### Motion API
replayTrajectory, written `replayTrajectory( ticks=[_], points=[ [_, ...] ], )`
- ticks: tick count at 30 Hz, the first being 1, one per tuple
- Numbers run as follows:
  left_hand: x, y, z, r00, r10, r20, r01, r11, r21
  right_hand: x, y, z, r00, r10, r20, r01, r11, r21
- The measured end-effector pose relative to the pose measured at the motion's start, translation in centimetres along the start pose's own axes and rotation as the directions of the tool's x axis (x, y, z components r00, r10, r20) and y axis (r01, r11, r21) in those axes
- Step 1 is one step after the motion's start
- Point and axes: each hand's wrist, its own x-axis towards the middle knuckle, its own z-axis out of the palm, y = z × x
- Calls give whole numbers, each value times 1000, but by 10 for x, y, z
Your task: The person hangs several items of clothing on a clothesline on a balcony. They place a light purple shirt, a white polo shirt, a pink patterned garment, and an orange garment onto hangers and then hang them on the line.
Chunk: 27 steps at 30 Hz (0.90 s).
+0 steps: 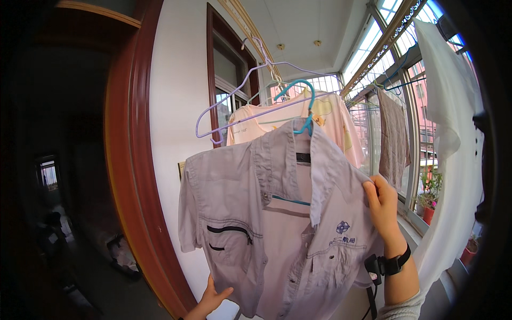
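Note:
A grey short-sleeved work shirt (236, 192) hangs unbuttoned on a teal plastic hanger (311, 94), whose hook rises from the collar. My right hand (382, 200) grips the shirt's shoulder on the right side, thumb in front. Low on the left, my left hand (216, 298) is at the shirt's side edge, its thumb apart and its other fingers partly hidden; whether it pinches the cloth is unclear. An empty purple wire hanger (240, 120) hangs above the shirt. Behind it is a pink patterned garment (276, 116) on another hanger.
Drying rails (384, 48) run overhead. A brown cloth (392, 136) and a long white cloth (450, 132) hang by the barred windows on the right, with potted plants (430, 196) below. A reddish wooden door frame (128, 160) and a white wall (176, 100) stand on the left.

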Motion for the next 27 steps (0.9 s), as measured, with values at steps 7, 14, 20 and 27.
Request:
replayTrajectory(
  ticks=[7, 14, 20, 27],
  points=[
    [-24, 37, -10, 992, 9, -129, -36, 976, -213, 66, -26, 3, 998, -70, -8, 70, 997, -12],
    [-40, 65, -22, 976, 14, -218, -70, 966, -251, 132, -12, 25, 998, -66, -19, 67, 998, 19],
    [-49, 121, -21, 968, 20, -250, -49, 993, -108, 187, -19, 40, 1000, 21, -16, -21, 1000, 8],
    [-57, 141, -7, 936, 35, -350, -104, 978, -179, 216, -36, 36, 995, 86, 51, -83, 995, -50]
  ],
)
